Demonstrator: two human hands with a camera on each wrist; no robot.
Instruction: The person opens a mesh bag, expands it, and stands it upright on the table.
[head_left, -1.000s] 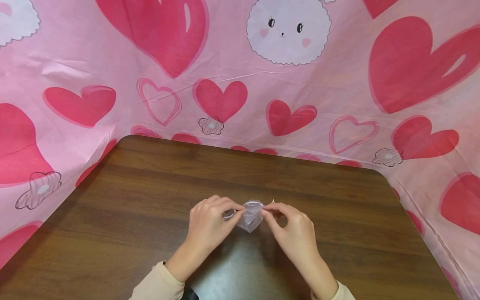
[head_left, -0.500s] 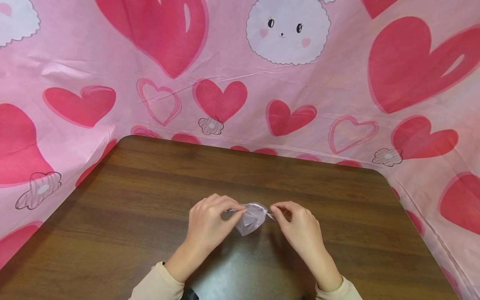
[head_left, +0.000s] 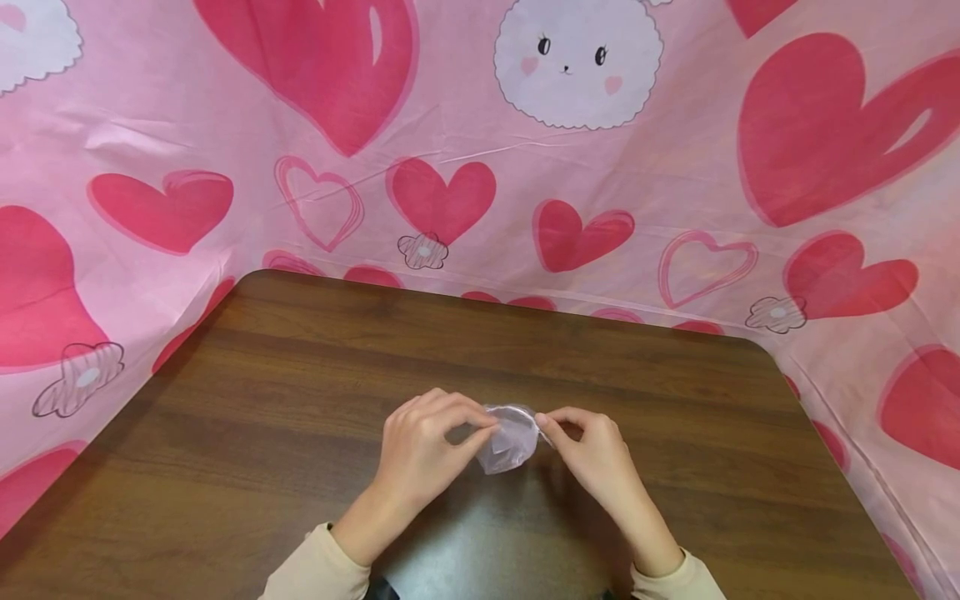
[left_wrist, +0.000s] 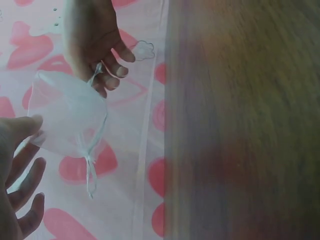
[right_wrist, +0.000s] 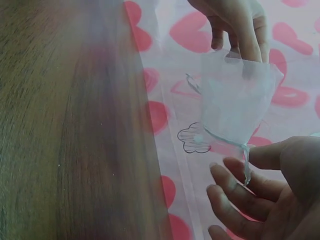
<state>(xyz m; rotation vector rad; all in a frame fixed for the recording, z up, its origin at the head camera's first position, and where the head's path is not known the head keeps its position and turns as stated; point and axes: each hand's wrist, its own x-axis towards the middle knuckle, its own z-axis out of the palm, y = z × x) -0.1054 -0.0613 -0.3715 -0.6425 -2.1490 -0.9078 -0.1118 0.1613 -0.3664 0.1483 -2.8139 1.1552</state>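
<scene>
A small sheer white drawstring pouch [head_left: 512,448] hangs above the table between both hands. In the head view, my left hand [head_left: 429,442] pinches its left side between thumb and forefinger. My right hand [head_left: 597,452] pinches the drawstring end at the pouch's right edge. Through the left wrist view, the translucent pouch [left_wrist: 67,110] looks spread out, with a loose string loop [left_wrist: 90,177] dangling from one side. The right wrist view shows the drawstring [right_wrist: 225,140] running across the pouch, its tail beside my right thumb. Nothing can be made out inside the pouch.
A dark brown wooden table [head_left: 315,358] lies beneath the hands. Pink cloth [head_left: 465,125] printed with red hearts stands around its back and sides. Beige sleeves [head_left: 318,567] cover both forearms.
My right hand first moved right, away from the pouch with the string, then came back slightly toward it. The pouch has shifted and turned a little. My left hand has barely moved.
</scene>
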